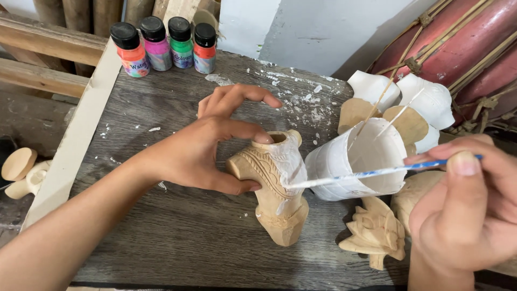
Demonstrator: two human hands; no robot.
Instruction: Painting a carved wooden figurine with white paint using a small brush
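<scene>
My left hand [207,145] grips a carved wooden figure [274,188] by its upper part, thumb below and forefinger on its rim. White paint covers part of the figure's top. My right hand [463,210] holds a thin blue-handled paintbrush [371,173], whose white-coated tip touches the figure's side. Just behind the brush stands a white paint-smeared cup [358,164], tilted, with thin sticks in it.
Several small paint bottles [161,46] with black caps stand at the grey wooden table's [177,231] far edge. More carved pieces, some white [425,99], one bare [377,231], lie at the right. A wooden piece [21,172] sits off the left. Red drums [463,37] lie behind.
</scene>
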